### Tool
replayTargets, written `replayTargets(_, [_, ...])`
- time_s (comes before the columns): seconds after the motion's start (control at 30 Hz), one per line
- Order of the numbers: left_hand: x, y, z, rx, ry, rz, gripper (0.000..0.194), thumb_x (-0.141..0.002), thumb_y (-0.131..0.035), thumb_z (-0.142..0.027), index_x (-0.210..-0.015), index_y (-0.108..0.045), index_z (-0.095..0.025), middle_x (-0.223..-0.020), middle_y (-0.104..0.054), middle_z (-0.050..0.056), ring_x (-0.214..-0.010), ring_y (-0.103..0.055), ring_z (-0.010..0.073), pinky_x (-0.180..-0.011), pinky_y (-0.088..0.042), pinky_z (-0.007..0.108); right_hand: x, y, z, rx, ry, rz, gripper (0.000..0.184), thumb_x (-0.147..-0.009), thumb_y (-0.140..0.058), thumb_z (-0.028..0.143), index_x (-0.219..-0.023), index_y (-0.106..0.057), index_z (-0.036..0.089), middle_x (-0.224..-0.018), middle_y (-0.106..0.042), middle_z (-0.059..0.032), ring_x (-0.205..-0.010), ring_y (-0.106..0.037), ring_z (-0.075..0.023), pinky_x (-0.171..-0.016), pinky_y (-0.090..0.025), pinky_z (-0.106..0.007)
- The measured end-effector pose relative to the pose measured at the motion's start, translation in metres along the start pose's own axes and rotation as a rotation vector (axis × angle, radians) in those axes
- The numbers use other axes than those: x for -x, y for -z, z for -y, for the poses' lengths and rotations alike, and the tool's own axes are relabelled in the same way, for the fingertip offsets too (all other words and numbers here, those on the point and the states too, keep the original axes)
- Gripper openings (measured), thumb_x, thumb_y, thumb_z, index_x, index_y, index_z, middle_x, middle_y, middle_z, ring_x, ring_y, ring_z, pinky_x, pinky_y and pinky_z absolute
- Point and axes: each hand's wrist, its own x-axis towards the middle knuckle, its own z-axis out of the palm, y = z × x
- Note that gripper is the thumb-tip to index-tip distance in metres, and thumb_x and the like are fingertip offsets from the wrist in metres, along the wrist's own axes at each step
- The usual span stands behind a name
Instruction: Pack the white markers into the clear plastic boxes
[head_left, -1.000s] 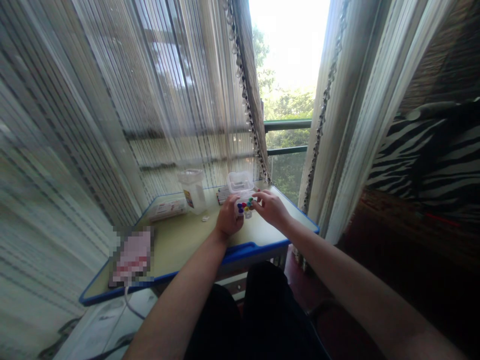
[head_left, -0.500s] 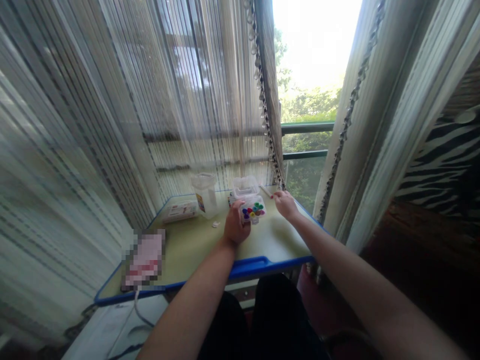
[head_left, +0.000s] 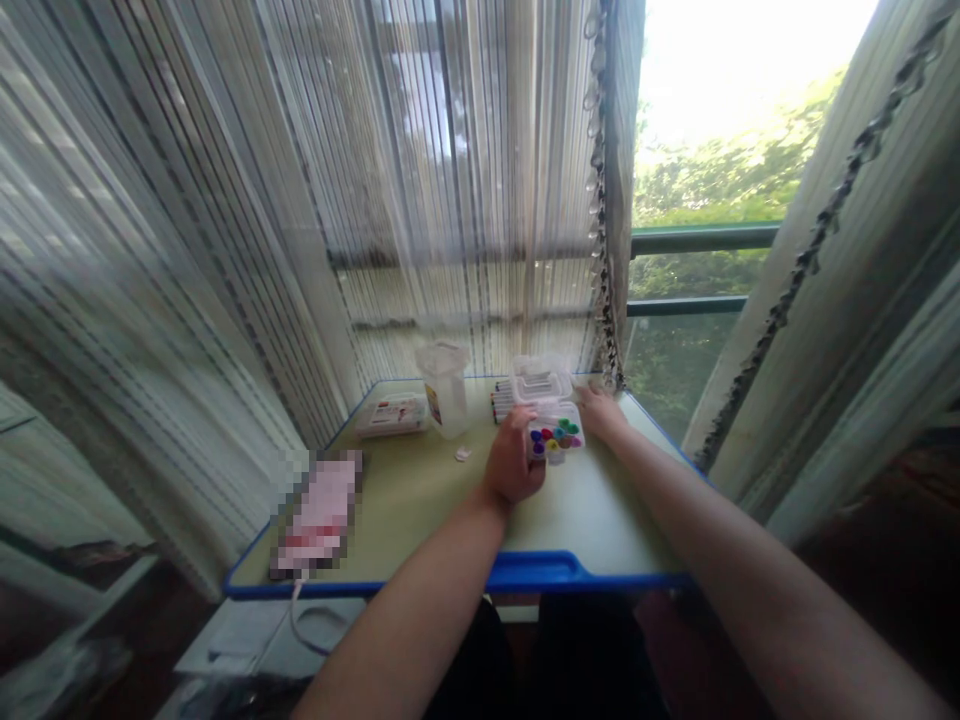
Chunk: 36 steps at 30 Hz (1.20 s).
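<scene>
Left hand (head_left: 514, 458): what's it doing?

Curled closed round the near end of a clear plastic box (head_left: 556, 438), gripping it. How firmly, the back of the hand hides.

Contents?

Marker caps (head_left: 553, 436) in purple, red, yellow, green and blue, standing packed together. A hinged lid (head_left: 536, 380) stands open behind, tilted back.

How far along, by the lie of things?

Box open, markers seated in it. More loose markers (head_left: 502, 401) lie just behind it, outside. Box is held at the table's far side, near the curtain.

Right hand (head_left: 600, 413)?

Low on the table, just beside the box, not touching it. Open or closed, I cannot tell; it's foreshortened.

Change from the frame a second back?

Then the right hand was over the caps, touching the box; now it's off. Left hand's grip looks the same. Whole view has swung left.

Nearby?

Tall clear jar (head_left: 442, 392), flat labelled packet (head_left: 391, 416), small white scrap (head_left: 463, 453), all on a pale green table (head_left: 420, 510) with a blue edge.
</scene>
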Motion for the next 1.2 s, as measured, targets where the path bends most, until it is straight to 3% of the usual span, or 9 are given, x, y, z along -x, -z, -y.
replayTargets(0.17, [0.001,-0.002,0.002,0.0,0.063,0.025,0.063,-0.063,-0.046,-0.01,-0.124,-0.031,-0.019,-0.121,-0.046,0.015,-0.118,-0.046,0.027,-0.097,-0.042,0.047,0.002,-0.002,0.006,0.012,0.005,0.028,0.038,-0.087,-0.035,0.02,-0.109,-0.064,0.011,-0.119,-0.057,-0.0183,-0.108,-0.054,-0.0263,-0.094,-0.037,-0.035])
replayTargets(0.27, [0.002,-0.004,0.002,-0.019,0.106,0.035,0.067,-0.06,-0.045,-0.007,-0.124,-0.03,-0.02,-0.123,-0.047,0.015,-0.119,-0.046,0.0274,-0.099,-0.041,0.049,0.003,-0.001,0.007,0.014,-0.018,0.006,0.036,-0.087,-0.035,0.02,-0.099,-0.068,0.009,-0.111,-0.06,-0.0208,-0.103,-0.056,-0.0273,-0.089,-0.039,-0.036])
replayTargets(0.53, [0.002,-0.004,0.002,-0.018,0.12,0.034,0.066,-0.06,-0.045,-0.005,-0.122,-0.03,-0.02,-0.124,-0.048,0.014,-0.121,-0.045,0.0278,-0.099,-0.041,0.05,0.009,0.001,0.008,-0.053,-0.117,-0.121,0.034,-0.082,-0.04,0.01,-0.107,-0.063,0.009,-0.102,-0.063,-0.0211,-0.092,-0.06,-0.0247,-0.078,-0.042,-0.033])
replayTargets(0.73, [0.002,-0.006,0.003,-0.004,0.071,0.02,0.067,-0.058,-0.045,-0.004,-0.121,-0.031,-0.018,-0.12,-0.048,0.015,-0.117,-0.047,0.0281,-0.097,-0.043,0.05,0.018,0.032,0.0,-0.179,-0.173,-0.289,0.033,-0.084,-0.037,0.017,-0.104,-0.062,0.009,-0.1,-0.067,-0.0162,-0.09,-0.061,-0.0218,-0.078,-0.044,-0.03])
replayTargets(0.93, [0.002,-0.004,0.002,0.005,0.068,0.019,0.067,-0.055,-0.045,-0.004,-0.119,-0.032,-0.019,-0.117,-0.048,0.014,-0.114,-0.048,0.0281,-0.096,-0.043,0.051,0.058,0.072,0.001,-0.579,-0.116,-0.661,0.029,-0.078,-0.052,0.038,-0.091,-0.064,0.014,-0.077,-0.067,-0.0077,-0.068,-0.06,-0.0189,-0.065,-0.046,-0.03])
replayTargets(1.2, [0.003,-0.001,0.0,-0.008,0.071,0.018,0.068,-0.054,-0.045,-0.004,-0.119,-0.033,-0.02,-0.115,-0.05,0.013,-0.112,-0.051,0.0283,-0.093,-0.046,0.05,0.128,0.103,-0.004,-0.981,-0.011,-0.751,0.031,-0.079,-0.057,0.046,-0.082,-0.062,0.016,-0.057,-0.058,0.0021,-0.049,-0.055,-0.0114,-0.051,-0.045,-0.024])
